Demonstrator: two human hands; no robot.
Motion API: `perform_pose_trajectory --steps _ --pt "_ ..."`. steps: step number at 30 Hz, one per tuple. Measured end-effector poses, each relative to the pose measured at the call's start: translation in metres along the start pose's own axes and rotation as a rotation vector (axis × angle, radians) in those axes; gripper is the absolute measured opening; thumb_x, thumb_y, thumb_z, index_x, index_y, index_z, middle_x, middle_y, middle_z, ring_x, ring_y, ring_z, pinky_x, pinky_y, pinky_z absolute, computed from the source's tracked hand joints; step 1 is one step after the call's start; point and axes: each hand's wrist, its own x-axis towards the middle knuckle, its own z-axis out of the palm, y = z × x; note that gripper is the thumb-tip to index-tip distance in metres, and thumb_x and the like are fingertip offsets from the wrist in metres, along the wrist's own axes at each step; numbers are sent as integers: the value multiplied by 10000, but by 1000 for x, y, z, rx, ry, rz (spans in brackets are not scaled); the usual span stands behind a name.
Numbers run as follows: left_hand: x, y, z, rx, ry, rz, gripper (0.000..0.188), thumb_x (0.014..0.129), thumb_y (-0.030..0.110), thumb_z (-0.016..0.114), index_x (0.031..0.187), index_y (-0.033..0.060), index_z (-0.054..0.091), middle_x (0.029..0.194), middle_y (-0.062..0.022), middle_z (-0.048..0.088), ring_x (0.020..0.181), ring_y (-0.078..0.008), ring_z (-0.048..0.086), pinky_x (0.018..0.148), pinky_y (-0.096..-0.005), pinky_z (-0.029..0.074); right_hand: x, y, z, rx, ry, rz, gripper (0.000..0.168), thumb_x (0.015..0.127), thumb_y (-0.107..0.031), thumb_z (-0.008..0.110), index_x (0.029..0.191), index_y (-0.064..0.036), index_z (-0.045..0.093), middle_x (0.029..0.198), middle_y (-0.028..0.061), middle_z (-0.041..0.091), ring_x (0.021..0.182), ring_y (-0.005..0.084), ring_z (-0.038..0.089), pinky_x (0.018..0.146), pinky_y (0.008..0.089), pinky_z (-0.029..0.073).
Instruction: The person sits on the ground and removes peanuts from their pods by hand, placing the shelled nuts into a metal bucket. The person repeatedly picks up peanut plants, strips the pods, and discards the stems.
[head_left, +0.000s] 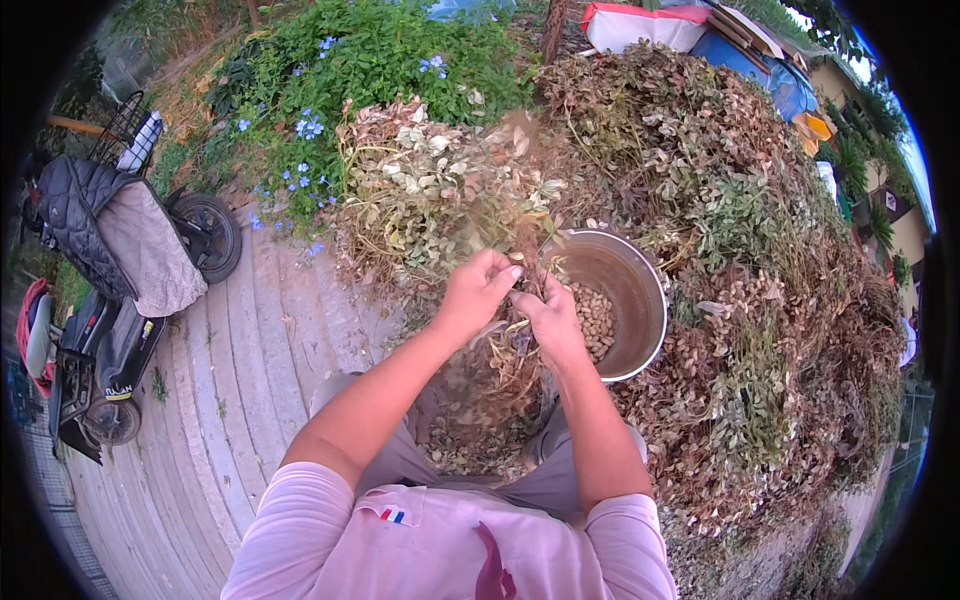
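Note:
A dried peanut plant (516, 345) hangs between my hands, its roots pointing away from me and its leafy part near my knees. My left hand (478, 289) is at the root end, thumb and forefinger pinched together; the blur and small size hide whether a pod is between them. Around the stems, beside the rim of the metal pot, my right hand (553, 319) is closed. Unshelled peanuts (594, 319) lie in the bottom left of the round metal pot (637, 300), just right of my right hand.
A large heap of dried peanut plants (750, 300) fills the right side. A smaller pile of plants (420, 187) lies ahead, beside a blue-flowered bush (360, 82). At the left, an electric scooter (112, 337) with a quilted cover (112, 232) stands on the ridged paving (217, 375).

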Motion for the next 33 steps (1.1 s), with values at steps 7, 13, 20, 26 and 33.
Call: perform_pose_trajectory --steps 7,13,20,26,33 --pt "2 13 8 -42 71 -36 194 897 187 621 852 4 576 746 -21 611 679 -111 550 627 -269 451 -7 -9 9 419 94 -35 275 807 16 556 1079 -26 551 761 -16 554 628 62 496 561 215 406" --pt "1 65 -6 -719 90 -613 119 927 177 554 939 59 554 535 57 412 370 -46 313 308 -208 248 -7 -9 -7 585 -15 -43 180 823 -148 571 680 -131 462 544 -50 424 459 86 380 447 254 315" --pt "10 49 -78 -1363 -259 -224 248 999 301 447 898 107 565 585 54 393 433 -49 336 368 -195 297 0 -36 -59 949 -135 -217 176 878 -274 487 936 -146 592 472 -77 341 435 117 300 483 300 275" --pt "0 70 -83 -1119 -206 -283 285 980 366 475 861 121 557 631 51 424 441 -39 343 362 -190 296 -7 -43 -44 924 28 -276 286 944 -302 455 1137 -129 576 504 -70 394 449 108 309 467 288 292" --pt "-19 81 -69 -1135 -58 -497 250 961 340 516 831 127 523 597 49 433 415 -27 332 354 -179 256 11 -93 -46 734 312 -494 317 933 -361 476 1154 -148 557 524 -45 453 405 131 428 442 336 479"
